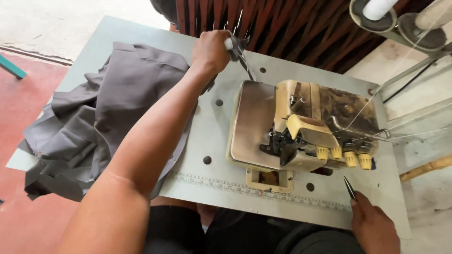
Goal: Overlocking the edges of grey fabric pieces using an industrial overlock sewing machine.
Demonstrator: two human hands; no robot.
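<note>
My left hand (211, 49) reaches across to the far side of the grey table (214, 134) and is closed around a tool with a white handle and dark blades, likely scissors (239, 51). Its forearm lies over a heap of dark grey fabric (103, 117) on the table's left half. My right hand (374, 228) rests at the table's near right corner, gripping a thin pointed metal tool, like tweezers (349, 188). Between the hands stands an old yellowed overlock sewing machine (306, 129) with a metal plate (254, 124) on its left.
Two thread cones (376, 8) sit on a stand at the top right, with threads running down to the machine. A measuring strip (245, 188) lines the table's front edge. Dark red wooden slats (292, 28) stand behind the table. The floor on the left is red (19, 94).
</note>
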